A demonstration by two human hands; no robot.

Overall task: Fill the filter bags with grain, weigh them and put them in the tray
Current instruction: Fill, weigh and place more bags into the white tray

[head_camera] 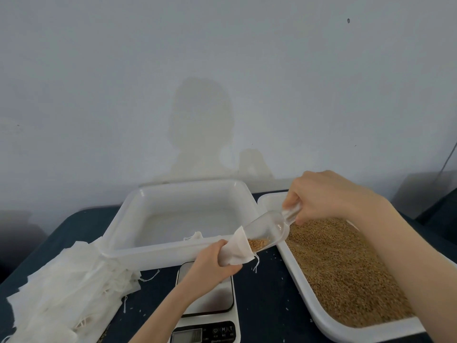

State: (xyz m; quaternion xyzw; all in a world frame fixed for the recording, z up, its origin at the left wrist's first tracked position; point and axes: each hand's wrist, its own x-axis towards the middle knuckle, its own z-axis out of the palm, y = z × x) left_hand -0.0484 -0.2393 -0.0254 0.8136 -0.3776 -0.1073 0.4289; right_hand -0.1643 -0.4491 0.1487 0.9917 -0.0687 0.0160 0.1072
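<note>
Filter bag [237, 248]: centre frame, above the scale [207, 300]; soft, light, likely to sag as it fills; best held just below the mouth; left hand [214, 263] curled round its body; right hand [319, 194] gripping the handle of the clear scoop [265, 231], its lip in the bag's mouth, grain sliding down; grain tray [351, 266] at 4 o'clock; white tray [183, 216] at 12 o'clock, rim close beside the bag; spare bags [64, 288] at 8 o'clock; open room over the scale.

2 hands [212, 264] [321, 194], 2 white trays [173, 252] [304, 290], 1 scoop [267, 230], 1 scale [210, 325], 1 held bag [237, 251], 1 bag in the far tray [194, 236], 1 heap of bags [64, 290], too many to count.
</note>
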